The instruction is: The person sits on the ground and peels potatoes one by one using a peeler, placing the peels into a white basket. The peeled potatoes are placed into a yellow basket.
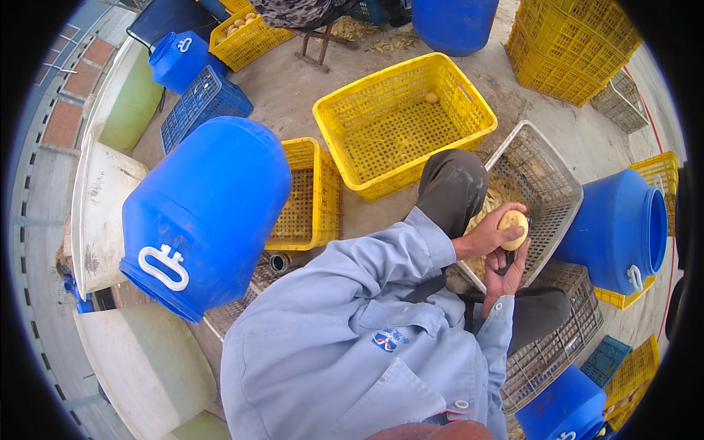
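Note:
My left hand (489, 234) grips a round, pale-yellow vegetable (512, 228) with a smooth surface and a few brownish marks. Just below it, my right hand (506, 275) is closed around the black handle (505, 263) of a small hand tool, close against the vegetable. The tool's working end is hidden, so I cannot tell whether it is a peeler or a knife. Both hands are over a grey-white plastic crate (561, 165) between my knees. Pale, strip-like peelings (484, 206) lie in that crate, partly covered by my hands.
A large yellow crate (385, 137) ahead holds one round vegetable (432, 97). Blue plastic drums stand left (209, 203) and right (613, 231). A smaller yellow crate (327, 203) is beside the left drum. Stacked yellow crates (572, 49) are at the far right; another person sits ahead.

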